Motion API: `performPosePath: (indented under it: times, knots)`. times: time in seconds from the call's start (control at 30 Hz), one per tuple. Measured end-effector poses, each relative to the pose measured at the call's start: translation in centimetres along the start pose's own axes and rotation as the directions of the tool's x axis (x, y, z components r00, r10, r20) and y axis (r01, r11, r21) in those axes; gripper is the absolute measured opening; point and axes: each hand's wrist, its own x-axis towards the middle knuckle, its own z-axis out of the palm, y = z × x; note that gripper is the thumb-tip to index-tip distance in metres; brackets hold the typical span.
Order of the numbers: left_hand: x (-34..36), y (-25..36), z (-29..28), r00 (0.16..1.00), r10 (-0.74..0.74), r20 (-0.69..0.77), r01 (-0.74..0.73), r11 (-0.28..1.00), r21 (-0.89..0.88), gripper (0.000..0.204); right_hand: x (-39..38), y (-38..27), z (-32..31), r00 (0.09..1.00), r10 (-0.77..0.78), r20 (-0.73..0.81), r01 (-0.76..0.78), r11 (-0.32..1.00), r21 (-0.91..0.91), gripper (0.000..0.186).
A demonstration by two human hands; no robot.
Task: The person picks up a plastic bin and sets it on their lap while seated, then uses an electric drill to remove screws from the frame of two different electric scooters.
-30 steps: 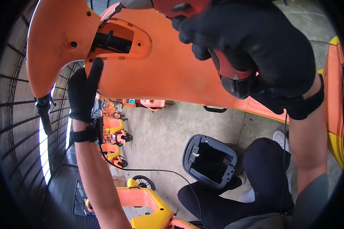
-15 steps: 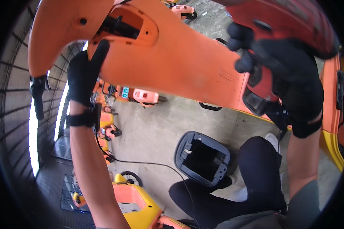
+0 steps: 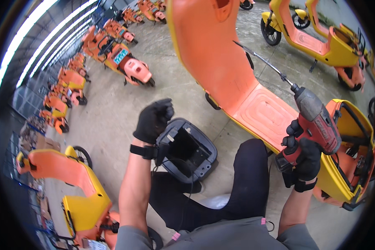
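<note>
My right hand (image 3: 306, 156), in a black glove, grips a red and grey cordless impact driver (image 3: 318, 121). Its long screwdriver bit (image 3: 271, 64) points up and to the left, in front of an orange and yellow scooter (image 3: 221, 62). My left hand (image 3: 152, 121), also gloved in black, is raised with its fingers curled; whatever they hold, if anything, is hidden. Just behind and to the right of that hand, a dark grey open-topped bucket (image 3: 210, 146) sits on the floor by my legs. The scooter's flat footboard (image 3: 266, 112) lies left of the driver.
At the right, the scooter's rear body (image 3: 341, 183) stands open, with parts showing inside. Another yellow and orange scooter (image 3: 83, 208) is at the lower left. More scooters (image 3: 121, 62) line the far left, and others (image 3: 312, 46) stand at the upper right. A thin cable hangs near my left wrist.
My left hand has left the scooter's front panel and come down beside the bucket. My right hand has lowered the driver, and my view has shifted, showing more of the floor and scooters.
</note>
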Motion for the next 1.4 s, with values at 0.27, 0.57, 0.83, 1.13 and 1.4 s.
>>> performPosePath:
  times: [0.27,0.57,0.83,1.13,1.4]
  knots:
    - [-9.4,-6.1,0.8,0.953,-0.284,0.102,0.267,0.635,-0.725,0.027,-3.0,0.3,1.8,0.997,0.069,-0.046,-0.080,0.951,-0.300,0.055]
    - [-11.4,-8.4,1.0,0.908,-0.408,0.091,0.380,0.714,-0.589,0.031,6.0,8.6,-1.6,0.995,-0.018,-0.101,-0.082,0.460,-0.884,0.027]
    - [-13.1,-10.5,-0.3,0.905,-0.407,0.125,0.341,0.519,-0.784,0.043,18.2,22.7,-6.2,0.996,-0.053,-0.071,-0.088,-0.503,-0.860,0.034]
    - [-11.5,-9.3,-0.1,0.909,-0.411,0.071,0.250,0.400,-0.882,0.072,22.4,27.3,-10.1,0.980,0.032,-0.196,-0.145,-0.557,-0.818,0.058]
    - [-11.9,-8.6,0.4,0.910,-0.406,0.082,0.240,0.358,-0.902,0.075,22.9,24.5,-11.7,0.922,0.257,-0.288,-0.133,-0.489,-0.862,0.070]
